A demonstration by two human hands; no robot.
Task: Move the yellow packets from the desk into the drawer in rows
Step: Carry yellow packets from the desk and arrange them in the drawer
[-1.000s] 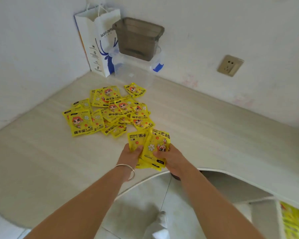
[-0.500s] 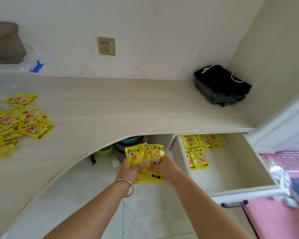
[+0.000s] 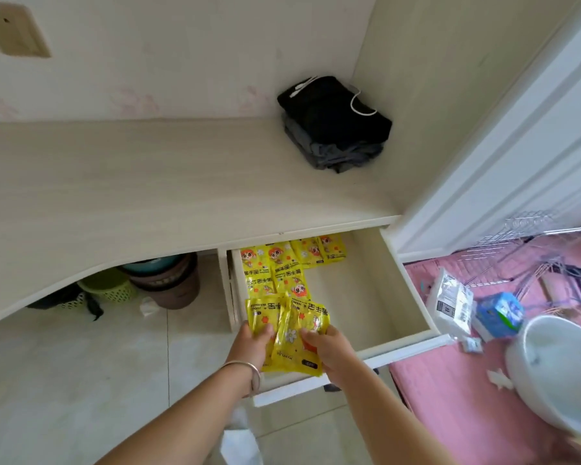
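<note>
A bunch of yellow packets [image 3: 291, 333] hangs over the near left part of the open white drawer [image 3: 366, 297]. My left hand [image 3: 252, 344] grips the bunch's left side and my right hand [image 3: 329, 345] its right side. Several yellow packets [image 3: 282, 266] lie flat in rows at the drawer's back left. The rest of the drawer floor is bare. The pile of packets on the desk is out of view.
The pale wooden desk [image 3: 131, 196] runs above the drawer, with folded black clothes [image 3: 336, 125] in its far right corner. Baskets and bins [image 3: 141, 283] stand under the desk. A pink bed with a white bowl [image 3: 557, 367] and wrapped items lies to the right.
Both hands carried the bunch of packets from the desk pile rightward to above the drawer. The view swung right, and the pile left the frame.
</note>
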